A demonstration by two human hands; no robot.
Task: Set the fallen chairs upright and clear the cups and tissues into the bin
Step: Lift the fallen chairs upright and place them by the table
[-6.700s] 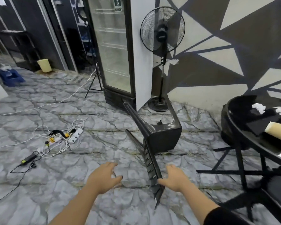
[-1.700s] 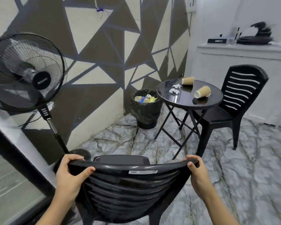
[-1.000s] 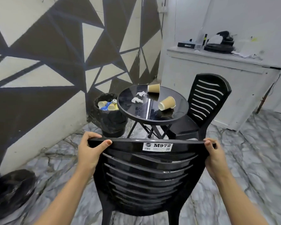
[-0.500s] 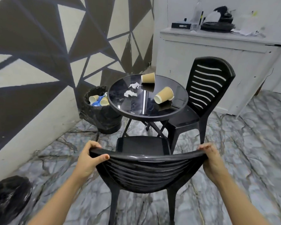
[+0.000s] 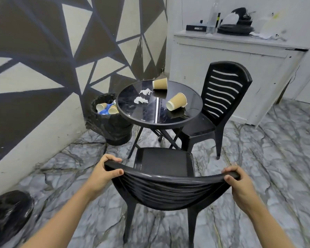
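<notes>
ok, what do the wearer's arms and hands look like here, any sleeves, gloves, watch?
Both forearms are bare up to the frame edge, with no sleeve showing. The left hand and right hand are bare: no gloves, rings, watch or wristband visible. Short, unpainted nails.

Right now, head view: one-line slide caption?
Both hands grip the near chair backrest, facing table with tipped cups and tissues.

The wall to my left carries a brown-and-cream triangle pattern. The floor below me is grey veined marble. A white cabinet stands against the far white wall.
</notes>
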